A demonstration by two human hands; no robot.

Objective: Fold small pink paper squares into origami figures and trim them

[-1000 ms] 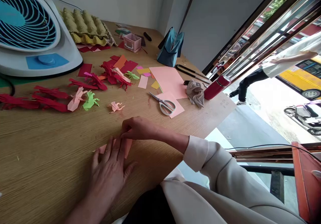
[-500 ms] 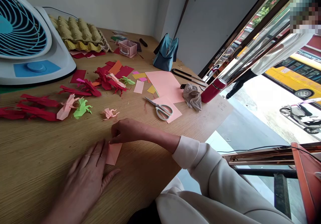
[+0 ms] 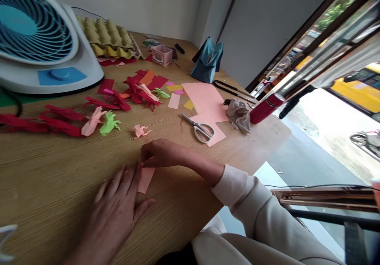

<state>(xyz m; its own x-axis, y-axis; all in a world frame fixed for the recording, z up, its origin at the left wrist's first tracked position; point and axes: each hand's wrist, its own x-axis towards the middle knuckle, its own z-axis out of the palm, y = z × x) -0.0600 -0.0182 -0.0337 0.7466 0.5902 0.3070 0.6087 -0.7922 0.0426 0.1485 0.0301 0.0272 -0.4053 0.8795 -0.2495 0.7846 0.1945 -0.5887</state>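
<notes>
A small folded piece of pink paper [image 3: 146, 180] lies on the wooden table between my hands. My left hand [image 3: 117, 203] rests flat with its fingers stretched out, their tips against the paper's left side. At the paper's far edge, the curled fingers of my right hand [image 3: 160, 153] are pinched on it, hiding that corner. Just beyond my hands sits a small pink origami figure [image 3: 140, 131]. A green origami figure [image 3: 110, 123] and a larger pink one [image 3: 94, 121] stand further left, beside several red folded pieces [image 3: 61, 125].
Scissors [image 3: 202, 132] lie on pink sheets [image 3: 204, 101] to the right, near a crumpled cloth [image 3: 239, 115] and a red bottle [image 3: 267, 107]. A fan [image 3: 59, 75], an egg tray [image 3: 108, 35], a pink basket [image 3: 162, 55] and a blue bag [image 3: 208, 61] stand at the back.
My view has turned left, so everything sits further right in the picture. Both hands keep nearly the same place on the paper. A white-edged object has come into view at lower left.
</notes>
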